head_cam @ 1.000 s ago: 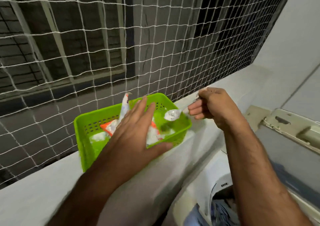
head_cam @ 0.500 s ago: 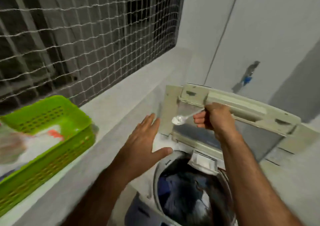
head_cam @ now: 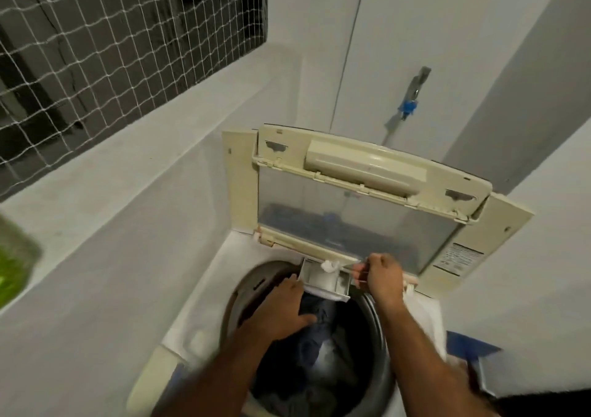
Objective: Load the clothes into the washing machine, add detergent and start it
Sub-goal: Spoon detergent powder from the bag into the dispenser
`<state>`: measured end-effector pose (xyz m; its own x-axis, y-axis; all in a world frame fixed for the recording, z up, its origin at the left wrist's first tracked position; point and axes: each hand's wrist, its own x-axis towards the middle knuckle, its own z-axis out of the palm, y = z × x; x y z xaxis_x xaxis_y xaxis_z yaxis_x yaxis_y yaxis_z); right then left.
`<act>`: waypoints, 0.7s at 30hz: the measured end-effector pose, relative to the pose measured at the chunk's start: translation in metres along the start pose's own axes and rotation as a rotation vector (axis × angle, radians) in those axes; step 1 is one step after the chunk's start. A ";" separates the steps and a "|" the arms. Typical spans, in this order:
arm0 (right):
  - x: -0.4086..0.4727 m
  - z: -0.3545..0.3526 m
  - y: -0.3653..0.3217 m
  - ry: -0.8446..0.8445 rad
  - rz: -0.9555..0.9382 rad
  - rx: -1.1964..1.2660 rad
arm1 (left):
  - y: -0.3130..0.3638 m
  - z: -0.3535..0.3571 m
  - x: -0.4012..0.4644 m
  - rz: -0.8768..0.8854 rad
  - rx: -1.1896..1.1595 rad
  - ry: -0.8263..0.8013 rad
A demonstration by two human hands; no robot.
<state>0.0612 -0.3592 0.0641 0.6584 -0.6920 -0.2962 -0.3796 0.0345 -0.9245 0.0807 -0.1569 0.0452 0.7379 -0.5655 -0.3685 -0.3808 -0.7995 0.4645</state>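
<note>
- Stood with lid (head_cam: 358,218) raised upright at the back: top-loading washer (head_cam: 204,308), drum (head_cam: 374,320) open below.
- Lay dark and bluish in the drum, filling its lower part: clothes (head_cam: 319,346).
- Jutted out over the drum's rear rim — a small white detergent drawer (head_cam: 323,284), pulled open, compartments showing.
- Curled around the thin handle of a spoon (head_cam: 335,267): right hand (head_cam: 382,276), fingers closed in a pinch, just right of the drawer.
- Heaped in the spoon's bowl, directly above the drawer's back edge: white detergent (head_cam: 328,266); whether touching the drawer, could not tell.
- Spread flat, fingers straight and thumb out to the right: left hand (head_cam: 281,314), over the drum's left side, fingertips at the drawer's left edge; contact blurred, could not tell.
- Ran along the left, pale and bare — a ledge (head_cam: 128,192) under netting (head_cam: 96,48) across a dark opening.
- Showed only as a green blur at the far left edge, on the ledge: basket (head_cam: 12,263).
- Fixed to the wall behind the lid: tap (head_cam: 412,93) with a blue fitting.
</note>
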 end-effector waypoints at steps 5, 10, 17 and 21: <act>0.004 0.012 0.038 -0.021 -0.235 -0.425 | 0.002 0.023 0.021 -0.063 0.024 -0.094; -0.004 0.016 0.053 -0.163 -0.521 -0.691 | 0.002 0.035 0.026 -0.082 0.078 -0.097; -0.012 0.009 0.053 -0.124 -0.591 -0.686 | 0.000 0.023 0.011 -0.056 0.060 -0.055; -0.036 0.021 0.016 -0.010 -0.599 -0.459 | -0.003 -0.015 -0.022 -0.029 0.005 0.080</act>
<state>0.0453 -0.3181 0.0550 0.8426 -0.4910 0.2212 -0.1860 -0.6507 -0.7362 0.0742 -0.1392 0.0637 0.7908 -0.5240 -0.3163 -0.3608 -0.8165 0.4507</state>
